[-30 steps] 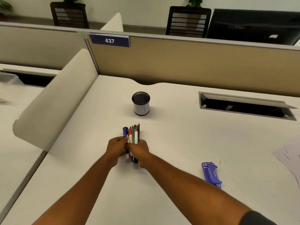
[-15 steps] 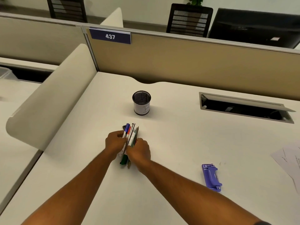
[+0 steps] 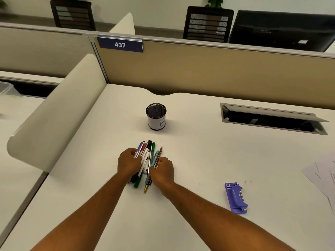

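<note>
A bundle of pens (image 3: 147,160) is lying flat on the pale desk (image 3: 199,154), just in front of the person and pointing away towards one black mesh cup (image 3: 156,116), which is standing upright a little beyond the tips and apart from them. Two hands are closing in on the bundle from either side. The left hand (image 3: 128,164) is curling its fingers round the left edge of the bundle, pressing against the purple and red pens there. The right hand (image 3: 162,171) is curling its fingers against the right edge, where a teal pen and a pencil are lying, and its thumb is tucking in beside them. At the far end seven tips are showing: one purple, one thin dark one, one red, one thick black marker cap, one green, one teal and one pencil point. The pens are overlapping under the hands, so the full number cannot be told. At the near end a green cap, a dark cap and a brass-coloured tip are sticking out past the wrists. One purple hole punch (image 3: 235,198) is lying well off to the right, and a few sheets of paper (image 3: 322,176) are lying at the right edge. One cable slot (image 3: 272,118) is standing open in the desk, and beyond the partition two chairs (image 3: 208,24) and one monitor (image 3: 282,29) are showing.
</note>
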{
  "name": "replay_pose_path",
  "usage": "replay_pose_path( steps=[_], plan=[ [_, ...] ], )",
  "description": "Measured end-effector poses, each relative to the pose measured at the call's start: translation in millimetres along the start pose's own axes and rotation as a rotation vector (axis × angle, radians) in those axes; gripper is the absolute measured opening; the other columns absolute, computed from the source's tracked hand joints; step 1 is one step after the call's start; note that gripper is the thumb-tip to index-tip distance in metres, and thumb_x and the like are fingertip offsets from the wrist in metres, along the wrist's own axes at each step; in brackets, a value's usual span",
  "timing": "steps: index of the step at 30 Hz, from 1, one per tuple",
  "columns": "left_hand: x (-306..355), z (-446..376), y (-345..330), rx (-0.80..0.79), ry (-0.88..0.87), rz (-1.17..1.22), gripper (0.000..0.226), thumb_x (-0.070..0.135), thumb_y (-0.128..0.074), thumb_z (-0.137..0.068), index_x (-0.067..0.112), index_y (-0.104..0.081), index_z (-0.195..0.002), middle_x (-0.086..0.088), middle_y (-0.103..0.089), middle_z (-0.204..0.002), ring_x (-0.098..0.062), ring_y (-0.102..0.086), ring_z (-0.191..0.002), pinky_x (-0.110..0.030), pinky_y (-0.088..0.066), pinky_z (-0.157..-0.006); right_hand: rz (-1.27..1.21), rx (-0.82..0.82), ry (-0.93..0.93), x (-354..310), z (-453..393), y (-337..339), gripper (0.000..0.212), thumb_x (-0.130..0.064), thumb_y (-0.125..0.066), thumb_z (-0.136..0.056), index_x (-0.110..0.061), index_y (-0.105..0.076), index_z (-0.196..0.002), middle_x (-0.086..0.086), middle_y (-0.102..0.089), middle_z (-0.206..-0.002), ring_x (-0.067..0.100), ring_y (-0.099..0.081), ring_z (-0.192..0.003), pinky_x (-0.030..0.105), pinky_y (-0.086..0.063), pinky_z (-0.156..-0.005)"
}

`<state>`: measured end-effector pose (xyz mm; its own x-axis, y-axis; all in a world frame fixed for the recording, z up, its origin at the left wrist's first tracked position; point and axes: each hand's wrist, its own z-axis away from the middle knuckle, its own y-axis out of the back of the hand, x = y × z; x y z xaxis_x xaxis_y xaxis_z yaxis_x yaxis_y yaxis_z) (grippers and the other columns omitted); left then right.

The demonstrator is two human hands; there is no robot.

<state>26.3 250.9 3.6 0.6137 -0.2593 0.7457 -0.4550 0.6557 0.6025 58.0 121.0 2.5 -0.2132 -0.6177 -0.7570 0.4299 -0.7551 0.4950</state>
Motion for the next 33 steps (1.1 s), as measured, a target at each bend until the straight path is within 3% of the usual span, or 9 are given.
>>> replay_pose_path(
  steps=[3, 7, 9, 10, 13, 14, 20, 26, 33],
  plan=[
    [-4.8, 2.9, 0.9, 0.039, -0.024, -0.016, 0.033, 0.016, -0.066, -0.087, 0.011, -0.062, -0.119, -0.006, -0.069, -0.107, -0.011, -0.059, -0.079, -0.024, -0.046, -0.068, -0.022, -0.006, 0.012, 1.2, -2.2, 2.2, 0.04, -0.014, -0.069, -0.085, -0.014, -0.061, -0.125, 0.003, -0.066, -0.116, 0.02, -0.066, -0.103, 0.038, -0.059, -0.09],
    [-6.6, 4.2, 0.6, 0.043, -0.044, -0.06, 0.039, 0.019, -0.066, -0.085, 0.011, -0.062, -0.123, -0.007, -0.069, -0.109, -0.023, -0.064, -0.094, -0.039, -0.054, -0.085, -0.093, -0.057, 0.07, 5.3, -5.5, 10.8, 0.043, -0.003, -0.069, -0.086, -0.011, -0.062, -0.128, -0.008, -0.064, -0.096, 0.005, -0.061, -0.083, 0.017, -0.055, -0.076],
    [-8.9, 4.3, 0.2, 0.038, -0.042, -0.103, 0.041, 0.022, -0.066, -0.085, 0.012, -0.062, -0.125, -0.011, -0.067, -0.113, -0.029, -0.063, -0.102, -0.047, -0.054, -0.09, -0.085, -0.062, 0.085, 7.6, -6.9, 14.7, 0.045, 0.0, -0.067, -0.086, -0.011, -0.061, -0.129, -0.004, -0.065, -0.098, 0.008, -0.06, -0.085, 0.022, -0.057, -0.085],
    [-10.4, 4.1, -0.3, 0.038, -0.037, -0.133, 0.043, 0.023, -0.065, -0.086, 0.013, -0.061, -0.127, -0.012, -0.065, -0.117, -0.031, -0.061, -0.106, -0.049, -0.052, -0.093, -0.07, -0.051, 0.096, 8.9, -7.6, 15.7, 0.041, -0.001, -0.068, -0.085, -0.011, -0.063, -0.124, -0.003, -0.066, -0.097, 0.008, -0.06, -0.084, 0.024, -0.058, -0.085],
    [-14.1, 4.9, -2.2, 0.065, -0.011, -0.201, 0.05, 0.028, -0.065, -0.087, 0.015, -0.056, -0.134, -0.016, -0.057, -0.128, -0.035, -0.052, -0.119, -0.049, -0.047, -0.1, -0.032, -0.009, 0.124, 13.3, -9.6, 16.9, 0.021, -0.008, -0.073, -0.084, -0.016, -0.067, -0.102, -0.009, -0.062, -0.085, 0.004, -0.057, -0.069, 0.014, -0.053, -0.064],
    [-14.7, 5.5, -2.8, 0.072, -0.006, -0.209, 0.053, 0.029, -0.065, -0.087, 0.014, -0.053, -0.137, -0.016, -0.054, -0.132, -0.035, -0.049, -0.123, -0.049, -0.045, -0.101, -0.036, -0.008, 0.125, 13.9, -9.8, 16.9, 0.02, -0.01, -0.074, -0.084, -0.014, -0.068, -0.102, -0.006, -0.063, -0.087, 0.004, -0.056, -0.068, 0.016, -0.053, -0.065],
    [-16.0, 8.1, -3.1, 0.078, -0.013, -0.206, 0.057, 0.028, -0.067, -0.087, 0.014, -0.05, -0.14, -0.017, -0.051, -0.136, -0.036, -0.046, -0.126, -0.049, -0.042, -0.102, -0.02, -0.036, 0.114, 15.8, -10.6, 16.9, 0.053, -0.014, -0.075, -0.086, -0.009, -0.057, -0.135, 0.009, -0.065, -0.123, 0.021, -0.066, -0.109, 0.026, -0.055, -0.092],
    [-15.5, 9.2, 0.9, 0.054, -0.027, -0.2, 0.058, 0.029, -0.067, -0.089, 0.013, -0.049, -0.141, -0.018, -0.051, -0.135, -0.037, -0.046, -0.126, -0.05, -0.042, -0.102, -0.014, -0.06, 0.098, 17.1, -11.3, 22.7, 0.055, -0.012, -0.074, -0.087, -0.009, -0.055, -0.138, 0.009, -0.064, -0.124, 0.021, -0.064, -0.111, 0.029, -0.054, -0.098],
    [-7.4, 17.0, -0.4, 0.034, -0.051, -0.216, 0.055, 0.025, -0.066, -0.089, 0.009, -0.049, -0.138, -0.019, -0.053, -0.131, -0.035, -0.046, -0.124, -0.046, -0.039, -0.103, -0.019, -0.144, 0.065, 16.4, -8.3, 34.4, 0.056, -0.02, -0.075, -0.088, -0.013, -0.053, -0.138, 0.005, -0.061, -0.127, 0.015, -0.059, -0.108, 0.026, -0.051, -0.093]
  ],
)
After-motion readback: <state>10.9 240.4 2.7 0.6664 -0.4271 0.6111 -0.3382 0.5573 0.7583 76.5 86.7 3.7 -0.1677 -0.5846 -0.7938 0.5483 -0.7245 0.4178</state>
